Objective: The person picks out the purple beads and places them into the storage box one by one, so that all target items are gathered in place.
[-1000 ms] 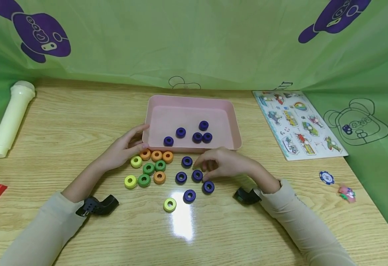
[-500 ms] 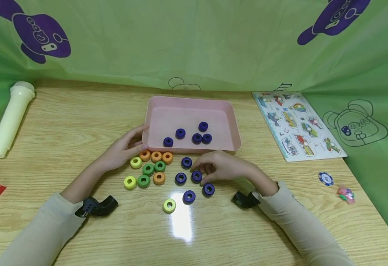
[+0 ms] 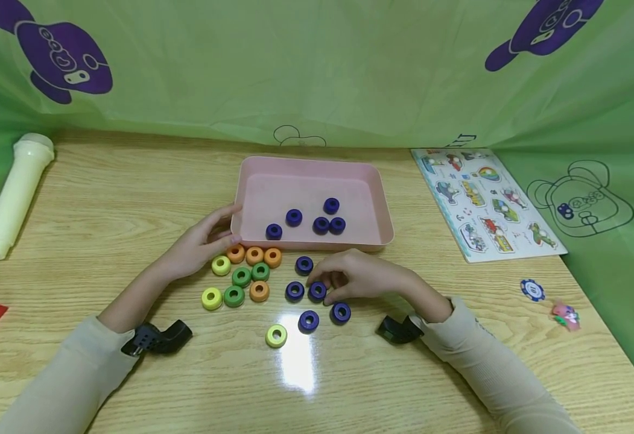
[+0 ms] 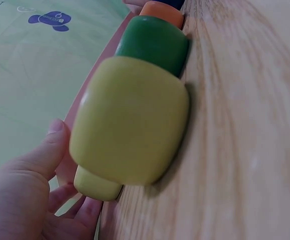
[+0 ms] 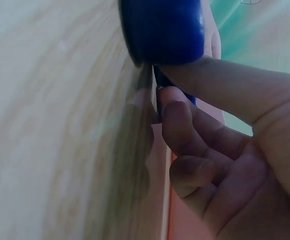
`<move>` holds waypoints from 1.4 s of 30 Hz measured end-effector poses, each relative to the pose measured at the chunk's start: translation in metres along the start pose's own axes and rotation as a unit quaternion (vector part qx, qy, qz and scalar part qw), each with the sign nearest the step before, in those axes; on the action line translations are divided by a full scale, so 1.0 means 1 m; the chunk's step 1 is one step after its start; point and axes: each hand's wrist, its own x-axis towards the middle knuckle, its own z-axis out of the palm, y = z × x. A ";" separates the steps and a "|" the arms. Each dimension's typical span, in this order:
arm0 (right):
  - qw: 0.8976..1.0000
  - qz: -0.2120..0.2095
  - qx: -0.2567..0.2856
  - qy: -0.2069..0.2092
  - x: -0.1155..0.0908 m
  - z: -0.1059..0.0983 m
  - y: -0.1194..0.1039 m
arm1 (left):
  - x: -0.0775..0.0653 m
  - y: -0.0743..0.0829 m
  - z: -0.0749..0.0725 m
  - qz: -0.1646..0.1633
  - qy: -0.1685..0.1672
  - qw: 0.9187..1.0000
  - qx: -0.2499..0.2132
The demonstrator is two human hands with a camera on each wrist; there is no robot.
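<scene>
A shallow pink tray [image 3: 317, 245] stands on the table with several dark blue ring beads [image 3: 294, 217] inside. My left hand [image 3: 194, 246] holds its front left corner, thumb at the front wall and fingers at the side. In the left wrist view the left thumb [image 4: 44, 152] meets the pink wall beside a yellow bead [image 4: 129, 120]. My right hand [image 3: 361, 274] pinches a dark blue bead [image 3: 317, 292] on the table between thumb and fingers. Other blue beads [image 3: 341, 313] lie around it. A near blue bead [image 5: 162, 30] partly hides the right fingertips.
Orange [image 3: 259, 291], green [image 3: 234, 296] and yellow beads [image 3: 212, 298] cluster before the tray, left of the blue ones. A picture puzzle board [image 3: 487, 205], a poker chip [image 3: 532, 290] and a pink figurine [image 3: 565, 316] lie right. A cream microphone-like tube [image 3: 17, 196] lies far left.
My right hand has shifted slightly left and toward me, and the blue bead at its fingertips has moved the same way. The left hand stays at the tray's corner.
</scene>
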 end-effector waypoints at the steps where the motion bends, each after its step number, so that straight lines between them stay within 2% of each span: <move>1: 1.000 0.001 -0.001 0.002 0.000 0.000 0.000 | 0.000 0.000 0.000 0.001 -0.001 1.000 0.000; 3: 1.000 0.001 0.000 0.005 0.000 0.000 0.000 | 0.001 -0.004 -0.001 0.001 0.000 1.000 0.001; 14: 1.000 0.001 0.003 0.014 -0.002 -0.002 -0.001 | 0.000 -0.002 -0.001 -0.004 0.000 1.000 0.008; 24: 0.998 0.006 0.010 0.056 -0.008 -0.015 -0.002 | 0.000 -0.002 -0.001 0.002 0.000 1.000 0.000; 30: 0.993 0.014 -0.006 0.118 -0.017 -0.031 0.002 | -0.001 -0.001 -0.001 -0.001 0.002 1.000 0.010; 35: 0.984 0.032 0.007 0.175 -0.026 -0.044 0.014 | 0.000 -0.002 -0.001 -0.004 0.004 1.000 0.017; 42: 0.972 0.076 0.013 0.221 -0.034 -0.056 0.032 | -0.001 -0.002 -0.002 0.000 0.001 1.000 0.012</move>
